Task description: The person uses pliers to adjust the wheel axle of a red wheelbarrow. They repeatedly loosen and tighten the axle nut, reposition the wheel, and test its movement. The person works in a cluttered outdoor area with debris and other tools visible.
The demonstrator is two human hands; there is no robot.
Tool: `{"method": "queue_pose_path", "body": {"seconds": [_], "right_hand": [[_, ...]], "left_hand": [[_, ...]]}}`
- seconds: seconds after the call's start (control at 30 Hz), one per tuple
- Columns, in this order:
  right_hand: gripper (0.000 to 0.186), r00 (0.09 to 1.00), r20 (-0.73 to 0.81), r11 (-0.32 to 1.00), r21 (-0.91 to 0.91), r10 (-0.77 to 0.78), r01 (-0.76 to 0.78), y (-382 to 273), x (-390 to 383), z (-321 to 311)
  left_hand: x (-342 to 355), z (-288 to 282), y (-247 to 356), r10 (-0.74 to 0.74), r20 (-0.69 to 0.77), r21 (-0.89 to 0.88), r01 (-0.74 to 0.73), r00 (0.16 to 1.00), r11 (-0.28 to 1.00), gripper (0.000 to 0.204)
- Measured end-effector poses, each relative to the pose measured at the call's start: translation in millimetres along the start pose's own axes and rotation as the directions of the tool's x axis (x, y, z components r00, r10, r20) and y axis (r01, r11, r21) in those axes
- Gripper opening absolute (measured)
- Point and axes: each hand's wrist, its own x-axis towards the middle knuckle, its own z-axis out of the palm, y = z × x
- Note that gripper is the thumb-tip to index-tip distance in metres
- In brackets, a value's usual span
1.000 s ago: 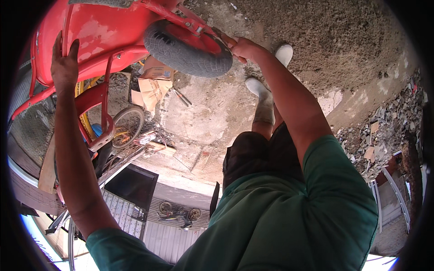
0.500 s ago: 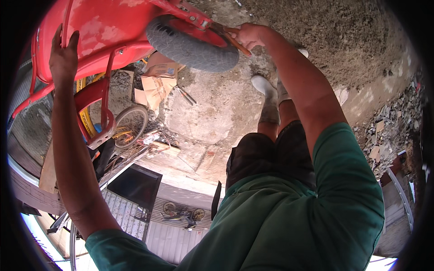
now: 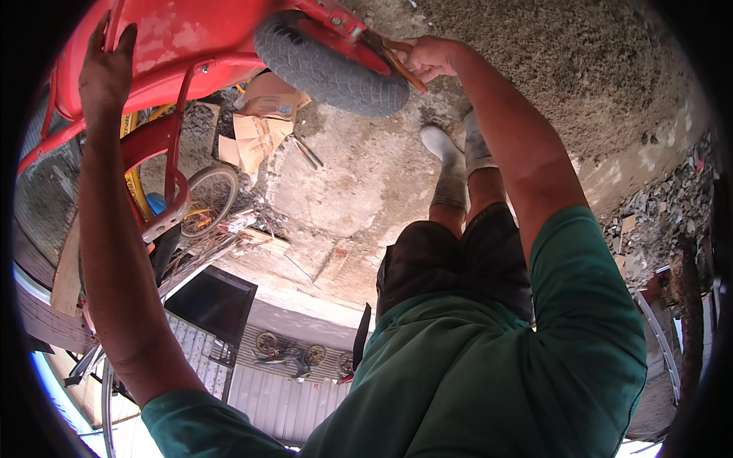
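Observation:
A red wheelbarrow (image 3: 172, 42) lies tipped at the upper left, its black tyre (image 3: 313, 72) facing me. My left hand (image 3: 108, 72) is closed on a red tube of the wheelbarrow at the upper left. My right hand (image 3: 431, 59) grips a hand tool with orange handles (image 3: 411, 75), which looks like pliers, its head at the bracket beside the wheel's hub. The tool's jaws are too small to make out.
Torn cardboard (image 3: 259, 130), bicycle wheels (image 3: 210, 202), scrap wood and a red metal frame (image 3: 145, 149) lie at left. A rubble heap (image 3: 653, 214) runs along the right. My boots (image 3: 447, 153) stand on rough concrete. A bicycle (image 3: 286, 355) is behind me.
Since a second ago my right hand has moved up and right, turning the tool, whose handle now slants down to the right. The wheelbarrow and my left hand have shifted slightly up in the view.

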Motion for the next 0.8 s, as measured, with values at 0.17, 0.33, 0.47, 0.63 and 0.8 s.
{"method": "queue_pose_path", "body": {"seconds": [0.17,0.33,0.47,0.63,0.8], "right_hand": [[0.067,0.997,0.074,0.987,0.159,0.023,-0.035,1.7,3.0,-1.2],[0.055,0.979,0.203,0.957,0.289,-0.024,-0.036,11.9,6.5,-8.5],[0.053,0.972,0.236,0.956,0.286,-0.007,-0.063,7.7,12.5,-8.0],[0.054,0.983,0.164,0.941,0.312,0.08,-0.129,-2.2,11.6,5.9],[0.04,0.977,0.17,0.955,0.245,0.127,-0.167,-21.5,7.1,16.5]], "left_hand": [[2.1,-5.3,-6.0,-0.007,0.005,0.045,0.006,1.0,0.999,0.069],[2.3,2.0,-12.9,0.005,-0.011,0.028,-0.005,1.0,1.0,0.068],[1.4,5.1,-17.2,0.04,-0.032,0.043,-0.038,0.999,0.998,0.067],[-1.2,3.2,-9.8,0.028,-0.037,0.074,-0.025,0.999,0.997,0.067],[-2.2,4.0,-15.1,0.026,-0.057,0.089,-0.021,0.998,0.996,0.066]]}}
